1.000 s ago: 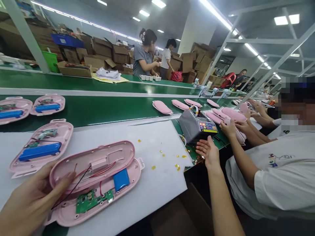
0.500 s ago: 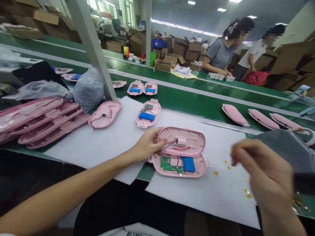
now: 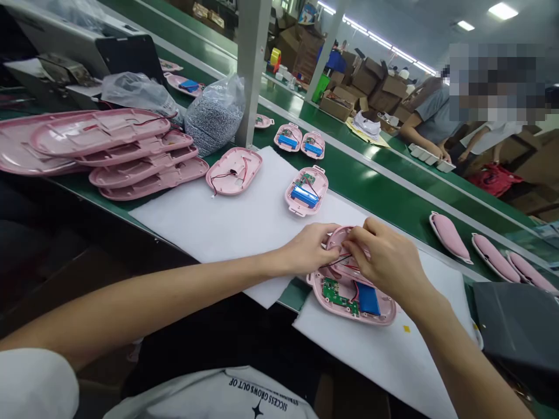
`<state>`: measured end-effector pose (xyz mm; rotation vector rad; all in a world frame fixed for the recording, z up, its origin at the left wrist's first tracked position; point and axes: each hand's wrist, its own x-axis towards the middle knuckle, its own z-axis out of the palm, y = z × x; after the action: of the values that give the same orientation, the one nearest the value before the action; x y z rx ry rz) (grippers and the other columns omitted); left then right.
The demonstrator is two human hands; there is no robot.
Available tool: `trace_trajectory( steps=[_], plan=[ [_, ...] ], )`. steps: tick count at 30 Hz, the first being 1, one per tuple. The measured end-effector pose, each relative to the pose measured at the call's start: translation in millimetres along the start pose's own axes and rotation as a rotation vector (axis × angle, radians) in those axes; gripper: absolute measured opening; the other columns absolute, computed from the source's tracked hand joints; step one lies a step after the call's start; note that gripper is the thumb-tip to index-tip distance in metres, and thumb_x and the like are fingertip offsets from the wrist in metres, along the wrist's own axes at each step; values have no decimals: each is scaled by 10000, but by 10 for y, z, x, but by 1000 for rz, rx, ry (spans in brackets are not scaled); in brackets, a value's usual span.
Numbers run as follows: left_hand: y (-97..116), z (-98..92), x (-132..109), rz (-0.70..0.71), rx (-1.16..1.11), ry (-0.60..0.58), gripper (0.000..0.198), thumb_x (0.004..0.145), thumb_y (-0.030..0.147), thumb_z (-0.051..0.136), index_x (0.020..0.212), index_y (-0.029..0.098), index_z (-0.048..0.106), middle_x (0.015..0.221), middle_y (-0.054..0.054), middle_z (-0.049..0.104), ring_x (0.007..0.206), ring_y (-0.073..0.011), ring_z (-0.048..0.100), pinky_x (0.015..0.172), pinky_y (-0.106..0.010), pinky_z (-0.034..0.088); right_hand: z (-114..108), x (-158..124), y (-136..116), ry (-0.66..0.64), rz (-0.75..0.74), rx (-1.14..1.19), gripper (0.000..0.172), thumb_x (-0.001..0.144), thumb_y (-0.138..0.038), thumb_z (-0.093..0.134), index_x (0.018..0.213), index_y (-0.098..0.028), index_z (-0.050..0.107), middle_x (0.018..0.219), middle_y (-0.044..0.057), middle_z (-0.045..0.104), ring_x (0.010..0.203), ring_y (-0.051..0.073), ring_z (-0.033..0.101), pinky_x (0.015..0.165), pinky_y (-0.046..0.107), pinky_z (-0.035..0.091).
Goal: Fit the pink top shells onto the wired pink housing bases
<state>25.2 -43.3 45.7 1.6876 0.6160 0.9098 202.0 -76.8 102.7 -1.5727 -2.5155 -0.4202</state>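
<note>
My left hand [image 3: 311, 247] is closed on the left edge of a pink plastic shell half [image 3: 343, 235] with thin red and black wires inside. My right hand [image 3: 388, 259] reaches over this shell, thumb and fingers pinched together at its inner face. What they pinch is hidden. Below and partly behind it, a second pink shell half [image 3: 384, 317] lies on white foam sheeting, holding a green circuit board [image 3: 336, 294] and a blue battery [image 3: 369, 299]. A small yellow tape piece [image 3: 406, 329] lies beside my right forearm.
Stacked pink shells [image 3: 144, 169] stand at left, near a bag of small metal parts [image 3: 216, 116] and a metal post [image 3: 251, 70]. Another wired shell [image 3: 234, 170] and a battery-fitted shell [image 3: 307, 192] lie ahead. A dark grey bin [image 3: 517, 331] stands right. Co-workers stand across the green bench.
My right hand has moved left from above the yellow tape pieces to the held shell, and its fingers now work inside it. My left hand keeps its grip. The view has turned and tilted.
</note>
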Motion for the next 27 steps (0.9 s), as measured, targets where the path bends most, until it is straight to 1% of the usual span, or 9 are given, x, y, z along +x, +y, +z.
trace_trajectory(
  steps=[4, 7, 11, 13, 14, 18, 19, 22, 27],
  plan=[
    [-7, -31, -5, -46, 101, 13, 150, 808, 210, 529, 925, 142, 595, 792, -11, 594, 689, -140, 537, 585, -227, 397, -2, 39, 184, 77, 245, 126, 364, 733, -555, 695, 720, -202, 606, 700, -6, 554, 559, 116, 450, 496, 253, 253],
    [26, -57, 10, -88, 148, 62, 177, 833, 303, 556, 928, 155, 573, 836, -15, 604, 737, -165, 558, 632, -252, 429, -5, 37, 259, 102, 302, 314, 194, 787, -418, 678, 797, -224, 668, 702, -12, 618, 581, 125, 507, 552, 260, 335],
    [111, -70, 60, -47, 162, -17, 318, 889, 455, 509, 989, 168, 602, 969, -39, 659, 881, -218, 597, 788, -307, 465, -61, -196, 170, 306, 300, 539, 77, 829, -261, 616, 837, -204, 666, 830, 13, 671, 711, 136, 566, 668, 267, 424],
    [104, -102, 117, -118, 274, 32, 370, 868, 523, 520, 965, 180, 619, 946, -41, 675, 885, -253, 609, 799, -335, 470, -60, -509, 220, 402, 388, 630, 124, 841, -269, 600, 921, -207, 672, 906, 26, 678, 723, 131, 569, 646, 260, 436],
    [83, -127, 149, -162, 321, 79, 396, 845, 552, 539, 993, 194, 622, 972, -42, 680, 917, -273, 611, 825, -354, 470, -50, -739, 288, 490, 510, 675, 141, 840, -298, 606, 922, -204, 673, 889, 28, 678, 684, 124, 559, 600, 251, 429],
    [-20, -237, 223, -293, 275, 91, 500, 767, 629, 573, 1111, 268, 620, 1069, -30, 697, 982, -320, 625, 852, -406, 518, 26, -1924, 755, 1139, 1349, 868, 324, 749, -480, 661, 769, -163, 599, 620, -22, 578, 472, 73, 444, 415, 194, 304],
    [-33, -260, 230, -308, 274, 70, 513, 741, 638, 593, 1112, 285, 625, 1058, -23, 704, 961, -325, 632, 830, -415, 535, 56, -2182, 899, 1197, 1485, 938, 377, 720, -523, 665, 779, -158, 593, 624, -25, 578, 460, 67, 445, 406, 185, 304],
    [-18, -313, 263, -290, 376, 32, 484, 715, 643, 615, 1086, 333, 640, 985, 26, 713, 907, -316, 636, 810, -454, 547, 152, -2624, 1310, 1133, 1622, 1133, 504, 679, -608, 655, 831, -128, 630, 736, 37, 656, 497, 83, 533, 432, 191, 392],
    [116, -286, 333, -209, 497, 25, 351, 816, 599, 526, 1086, 389, 600, 941, 78, 691, 883, -256, 607, 798, -432, 505, 180, -2720, 1624, 1102, 1600, 1222, 411, 586, -399, 775, 867, -117, 674, 835, 73, 699, 620, 115, 623, 541, 204, 498]
  ],
)
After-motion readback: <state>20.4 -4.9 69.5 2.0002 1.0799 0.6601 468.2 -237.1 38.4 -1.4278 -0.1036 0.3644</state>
